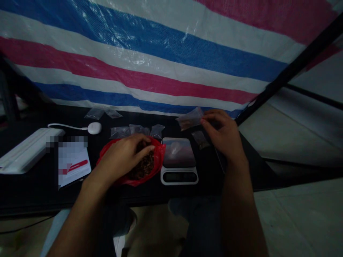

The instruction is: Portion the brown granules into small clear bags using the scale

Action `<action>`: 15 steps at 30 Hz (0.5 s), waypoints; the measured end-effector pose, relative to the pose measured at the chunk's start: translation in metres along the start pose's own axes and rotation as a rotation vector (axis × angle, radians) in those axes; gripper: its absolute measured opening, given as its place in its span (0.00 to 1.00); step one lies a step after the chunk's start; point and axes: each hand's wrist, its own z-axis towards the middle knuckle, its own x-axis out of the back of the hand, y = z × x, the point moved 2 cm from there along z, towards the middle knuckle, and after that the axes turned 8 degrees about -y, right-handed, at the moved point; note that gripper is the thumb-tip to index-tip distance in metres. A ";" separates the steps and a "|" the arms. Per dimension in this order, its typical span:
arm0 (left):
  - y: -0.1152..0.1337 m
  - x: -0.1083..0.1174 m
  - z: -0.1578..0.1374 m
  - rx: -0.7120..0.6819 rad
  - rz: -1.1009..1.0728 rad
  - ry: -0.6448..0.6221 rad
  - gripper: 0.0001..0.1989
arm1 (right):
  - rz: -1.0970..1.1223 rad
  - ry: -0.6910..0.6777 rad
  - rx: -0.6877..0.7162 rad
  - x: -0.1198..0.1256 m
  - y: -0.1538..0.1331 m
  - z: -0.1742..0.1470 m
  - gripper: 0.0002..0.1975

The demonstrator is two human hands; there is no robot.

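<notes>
My left hand (125,153) is over a red plastic bag (160,157) spread open like a bowl. Small dry brown pieces (144,166) fill the bag. The fingers of this hand are curled, with the thumb close to them, and anything between them is hidden. At the back right, my right hand (223,132) pinches the edge of a small clear zip bag (189,120) with some brown contents low in it. Between my hands stands a white kitchen scale (179,177). On its metal plate lies a small clear plastic bag (175,148).
More small clear bags (120,132) lie behind the red bag, with others (95,113) at the back left. Another filled bag (200,140) is right of the scale. A white power strip (29,150), white round device (94,127) and printed card (76,162) are left. Striped sheeting (160,64) hangs behind.
</notes>
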 end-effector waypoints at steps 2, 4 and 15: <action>-0.012 -0.001 -0.004 0.064 0.056 -0.106 0.18 | -0.052 0.029 -0.050 0.002 0.017 0.001 0.06; -0.022 -0.007 -0.006 0.086 0.105 -0.179 0.19 | -0.056 0.013 -0.112 -0.006 0.031 0.001 0.07; -0.026 -0.013 -0.003 0.104 0.100 -0.253 0.15 | 0.077 -0.194 -0.277 -0.063 0.059 0.006 0.13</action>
